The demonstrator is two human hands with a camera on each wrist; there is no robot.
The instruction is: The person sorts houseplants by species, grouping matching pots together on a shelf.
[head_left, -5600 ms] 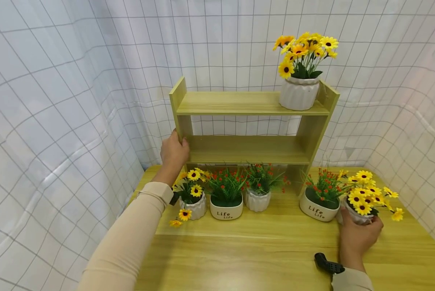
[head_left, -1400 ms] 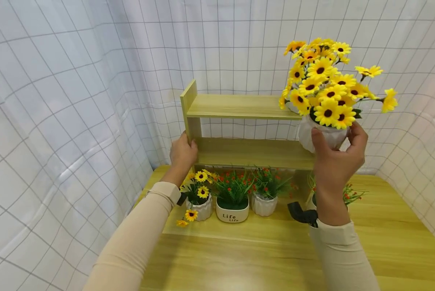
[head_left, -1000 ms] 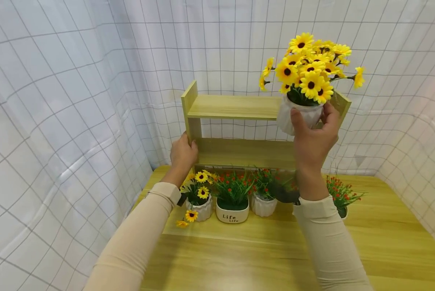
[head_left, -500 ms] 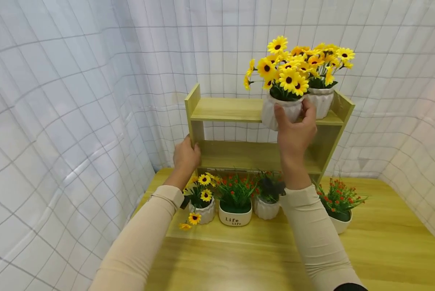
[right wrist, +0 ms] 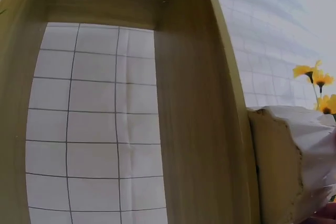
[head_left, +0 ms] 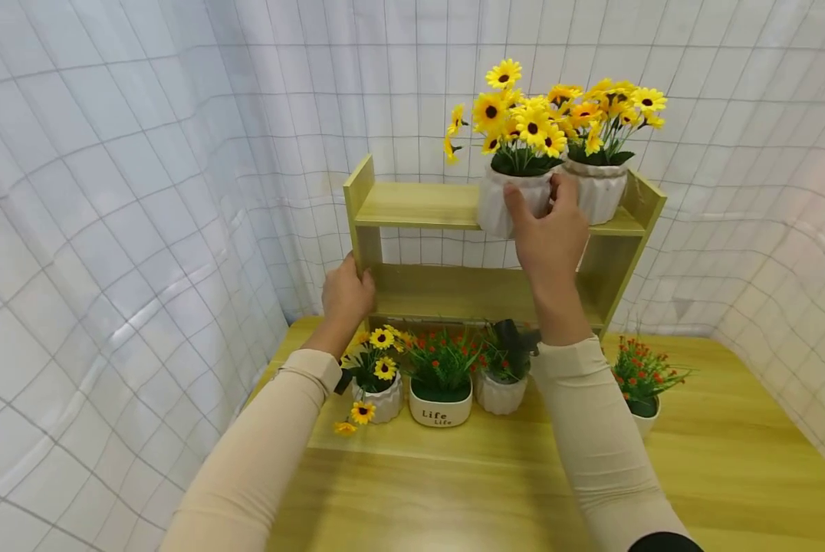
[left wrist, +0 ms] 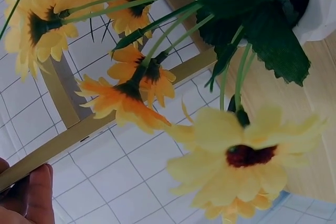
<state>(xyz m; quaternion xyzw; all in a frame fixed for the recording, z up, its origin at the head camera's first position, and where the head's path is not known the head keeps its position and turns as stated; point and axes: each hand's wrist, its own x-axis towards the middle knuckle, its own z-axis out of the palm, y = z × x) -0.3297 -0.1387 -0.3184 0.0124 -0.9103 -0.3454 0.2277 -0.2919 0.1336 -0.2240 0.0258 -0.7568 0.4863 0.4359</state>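
A person's right hand (head_left: 553,234) is pinching a white, ribbed ceramic-looking pot of bright yellow, dark-centred artificial-looking flowers (head_left: 497,201), with the thumb pressing its front and the fingers curling round its right side. That pot is standing roughly upright at the front of the top board of a pale yellow-green wooden shelf unit (head_left: 419,203), right of the board's middle. In the right wrist view its tan underside is showing just beside the board's front edge; whether the base is resting fully on the board, I cannot tell.

The left hand (head_left: 348,291) is gripping the unit's left side panel about halfway up, the thumb lying toward the front and the other fingers mostly hiding behind the panel.

Just right of the held pot, a second white, ribbed pot of yellow and orange flowers (head_left: 597,193) is sitting near the right end of the top board.

Below, on a yellow wooden table (head_left: 412,491), three planters are standing in a row before the unit. From left, they are a white ribbed pot of drooping yellow flowers (head_left: 385,400), a cream rounded planter lettered "Life Life" with red-dotted grass (head_left: 441,406), and a white ribbed pot of red-dotted greenery (head_left: 501,395). Farther right, a white planter of red-dotted grass (head_left: 640,379) is hiding partly behind the right beige sleeve (head_left: 602,437).
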